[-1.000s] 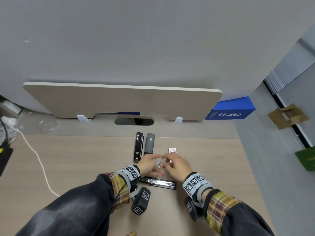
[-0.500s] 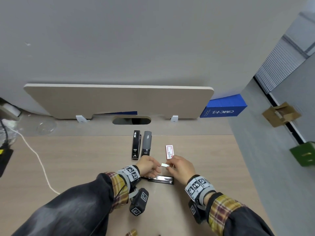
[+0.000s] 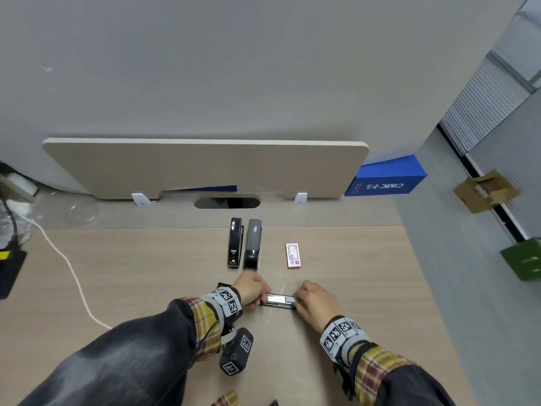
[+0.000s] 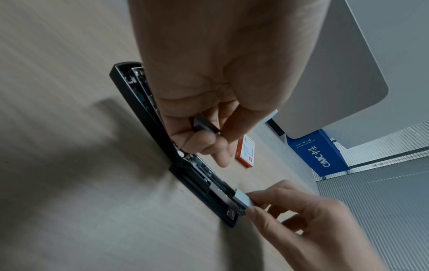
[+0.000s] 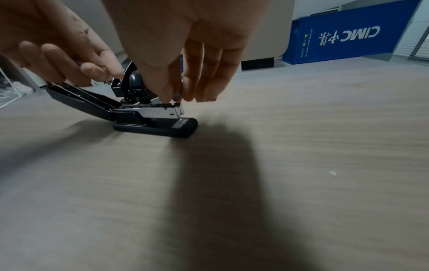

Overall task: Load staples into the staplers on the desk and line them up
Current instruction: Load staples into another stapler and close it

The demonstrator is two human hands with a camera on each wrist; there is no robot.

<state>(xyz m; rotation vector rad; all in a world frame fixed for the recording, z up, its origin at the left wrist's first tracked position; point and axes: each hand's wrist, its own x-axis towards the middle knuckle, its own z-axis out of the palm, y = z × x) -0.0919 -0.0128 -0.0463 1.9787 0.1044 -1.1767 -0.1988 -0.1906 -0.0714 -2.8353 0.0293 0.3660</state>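
A black stapler [image 3: 277, 302] lies crosswise on the desk with its top swung open to the left. My left hand [image 3: 260, 296] grips the opened top part, fingers curled round a dark piece [image 4: 204, 125] of it. My right hand [image 3: 296, 300] pinches a silver staple strip [image 4: 242, 200] at the front end of the metal magazine [image 5: 160, 111]. Two closed staplers, one black [image 3: 235, 243] and one grey [image 3: 252, 244], lie side by side farther back. A red and white staple box [image 3: 293, 255] lies to their right.
A beige divider panel [image 3: 205, 167] stands along the desk's back edge above a cable slot [image 3: 227, 201]. A white cable [image 3: 68, 268] runs over the left side. A blue box [image 3: 386, 178] sits behind the right corner. The desk's right edge [image 3: 424, 288] is close by.
Both hands have come down from holding the staple strip between them above the desk. The left now grips the opened stapler and the right holds the strip at its magazine.
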